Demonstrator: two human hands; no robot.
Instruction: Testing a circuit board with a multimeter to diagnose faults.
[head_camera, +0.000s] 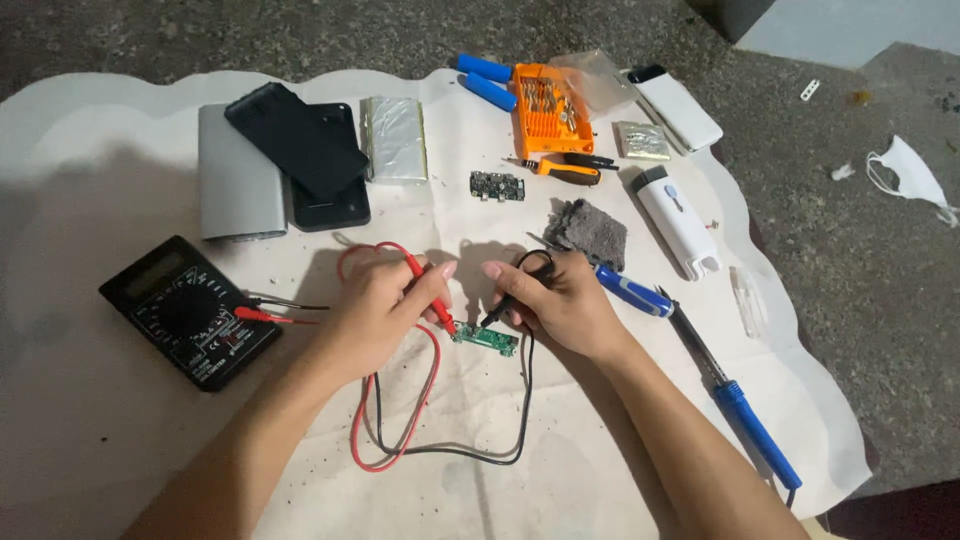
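Note:
My left hand (385, 310) grips a red test probe (437, 308) whose tip touches the left end of a small green circuit board (487, 340) lying on the white cloth (600, 470). The black probe (503, 307) is pinched in my right hand (562, 300), with its tip on the same board. Red and black leads (400, 440) loop toward me and run left to a black multimeter (190, 312).
At the back lie a grey power bank (238, 190), two black cases (300, 140), a silver cell pack (393, 138), blue cells (488, 80), an orange bit set (552, 108) and a small dark board (497, 186). To the right are white cases (678, 220), a grey rag (588, 230), a blue-handled screwdriver (630, 292) and a soldering iron (740, 400).

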